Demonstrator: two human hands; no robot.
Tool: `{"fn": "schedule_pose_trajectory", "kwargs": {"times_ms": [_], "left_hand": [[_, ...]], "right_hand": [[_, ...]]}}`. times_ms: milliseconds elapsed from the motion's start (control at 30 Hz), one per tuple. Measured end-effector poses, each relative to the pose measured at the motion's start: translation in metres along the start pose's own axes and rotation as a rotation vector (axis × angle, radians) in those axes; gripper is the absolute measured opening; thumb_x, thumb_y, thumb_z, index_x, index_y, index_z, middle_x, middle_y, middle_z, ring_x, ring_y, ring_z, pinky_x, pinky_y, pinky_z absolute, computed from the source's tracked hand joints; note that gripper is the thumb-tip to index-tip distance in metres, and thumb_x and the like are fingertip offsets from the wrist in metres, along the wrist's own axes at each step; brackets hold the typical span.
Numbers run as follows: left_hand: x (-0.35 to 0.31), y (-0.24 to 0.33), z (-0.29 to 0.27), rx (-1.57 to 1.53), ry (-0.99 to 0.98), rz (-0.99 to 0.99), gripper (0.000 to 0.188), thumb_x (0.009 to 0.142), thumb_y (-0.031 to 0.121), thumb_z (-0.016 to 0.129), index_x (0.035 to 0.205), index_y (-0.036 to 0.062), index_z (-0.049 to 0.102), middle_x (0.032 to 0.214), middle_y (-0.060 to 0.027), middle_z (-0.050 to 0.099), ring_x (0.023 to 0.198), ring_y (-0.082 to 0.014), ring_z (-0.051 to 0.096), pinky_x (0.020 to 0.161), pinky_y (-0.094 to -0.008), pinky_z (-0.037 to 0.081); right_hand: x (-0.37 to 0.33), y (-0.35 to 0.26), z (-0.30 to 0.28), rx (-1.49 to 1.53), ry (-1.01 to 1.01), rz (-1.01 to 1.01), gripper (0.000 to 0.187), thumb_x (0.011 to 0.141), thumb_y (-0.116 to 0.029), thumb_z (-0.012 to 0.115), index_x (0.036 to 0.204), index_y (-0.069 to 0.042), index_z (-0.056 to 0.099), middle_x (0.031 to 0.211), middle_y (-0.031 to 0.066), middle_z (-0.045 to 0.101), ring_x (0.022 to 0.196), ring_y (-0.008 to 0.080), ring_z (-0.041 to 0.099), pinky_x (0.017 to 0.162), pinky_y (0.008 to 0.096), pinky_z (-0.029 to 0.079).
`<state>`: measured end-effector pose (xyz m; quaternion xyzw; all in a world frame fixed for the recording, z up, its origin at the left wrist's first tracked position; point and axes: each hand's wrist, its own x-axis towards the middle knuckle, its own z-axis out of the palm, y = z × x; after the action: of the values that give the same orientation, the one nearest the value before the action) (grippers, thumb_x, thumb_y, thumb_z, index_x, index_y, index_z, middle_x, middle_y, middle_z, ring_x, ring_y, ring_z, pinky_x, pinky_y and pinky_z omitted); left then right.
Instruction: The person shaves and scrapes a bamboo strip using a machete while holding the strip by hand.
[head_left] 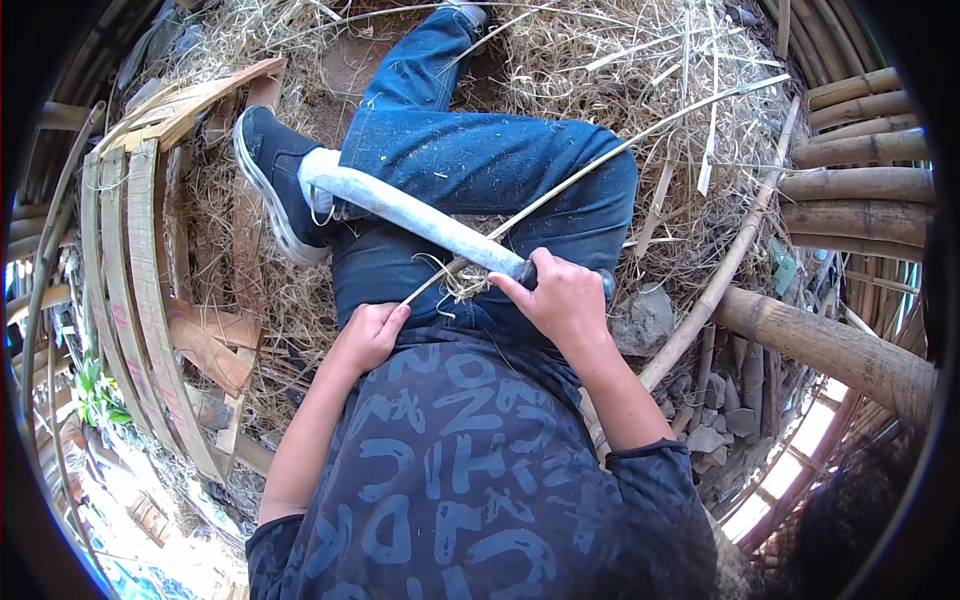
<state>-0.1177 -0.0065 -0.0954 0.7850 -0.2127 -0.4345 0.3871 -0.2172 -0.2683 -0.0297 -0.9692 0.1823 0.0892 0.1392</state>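
Observation:
My right hand (562,300) is wrapped round the dark handle of a machete (420,215). Its long grey blade, curved at the far end, slants up and left across my lap to the shoe. Between the closed fingers of my left hand (372,335) is the near end of a thin bamboo strip (560,207). This long strip runs up and right over my bent knee, meeting the blade not far from the handle. Whether the edge bites into the strip I cannot make out. A small tangle of shavings (466,283) rests on my lap, close to my right thumb.
Wood shavings (580,60) cover the ground around my crossed legs. At the left leans a slatted wooden crate (130,280). A bamboo pole (735,250) and a thick bamboo beam (830,340) lie right, near a grey stone (642,322).

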Motion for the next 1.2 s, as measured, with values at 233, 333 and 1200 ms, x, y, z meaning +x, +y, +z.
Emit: {"fn": "schedule_pose_trajectory", "kwargs": {"times_ms": [233,333,1200], "left_hand": [[0.0,-0.004,-0.001,-0.017,-0.005,0.039,0.04,0.1,0.027,0.049,0.079,-0.0059,0.056,0.061,-0.0237,0.048,0.054,-0.0327,0.042,0.056,-0.0419,0.04],[-0.001,-0.01,0.0,-0.023,0.008,0.033,0.04,0.1,0.027,0.05,0.079,-0.0061,0.055,0.061,-0.0233,0.047,0.053,-0.0314,0.04,0.056,-0.0415,0.04],[0.0,0.0,0.001,-0.001,0.006,0.022,0.04,0.1,0.028,0.05,0.079,-0.0059,0.055,0.061,-0.0232,0.048,0.054,-0.0311,0.041,0.056,-0.0414,0.04]], "right_hand": [[0.013,0.054,-0.022,-0.043,0.155,0.337,0.063,0.089,-0.064,0.056,0.085,-0.002,0.064,0.069,0.0213,0.066,0.068,0.0397,0.068,0.061,0.0484,0.054],[0.022,0.087,-0.038,-0.146,0.195,0.447,0.063,0.091,-0.063,0.053,0.084,-0.001,0.064,0.071,0.023,0.067,0.07,0.0408,0.069,0.062,0.0495,0.055],[0.013,0.042,-0.009,-0.074,0.193,0.122,0.058,0.085,-0.062,0.062,0.076,-0.006,0.061,0.06,0.0159,0.065,0.058,0.0333,0.068,0.05,0.0422,0.053]]}}
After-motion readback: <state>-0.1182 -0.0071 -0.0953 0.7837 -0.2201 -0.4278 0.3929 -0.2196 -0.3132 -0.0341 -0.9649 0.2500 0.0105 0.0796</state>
